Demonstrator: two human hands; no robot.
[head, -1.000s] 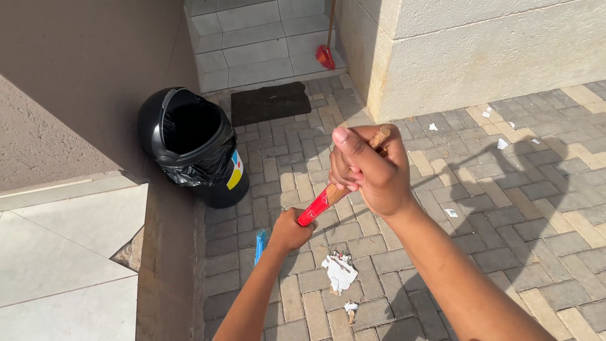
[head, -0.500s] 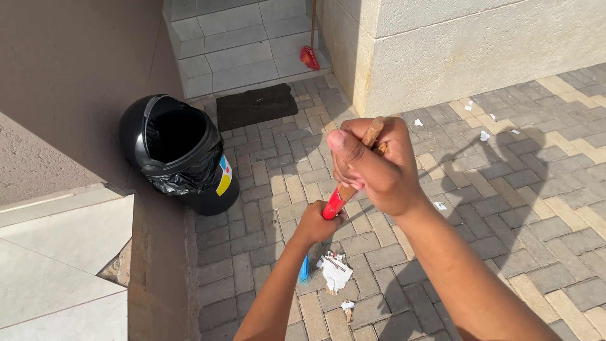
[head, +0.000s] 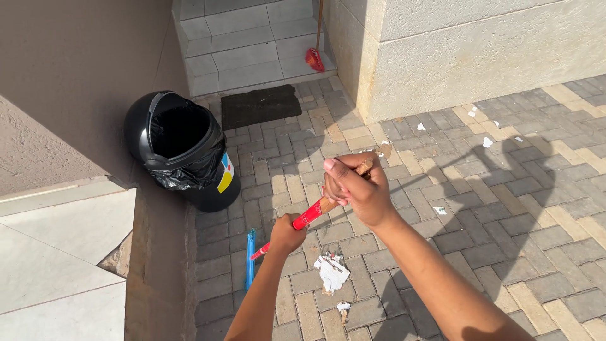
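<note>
Both hands grip a broom handle (head: 312,213) (red lower down): right hand (head: 356,189) clenched near the top, left hand (head: 287,232) below, above a paper scrap (head: 332,273) on the paving, near a black bin (head: 183,148).

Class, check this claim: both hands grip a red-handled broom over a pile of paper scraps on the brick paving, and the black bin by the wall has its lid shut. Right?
Not quite. The head view shows the black bin open, its liner showing. The rest stands.
</note>
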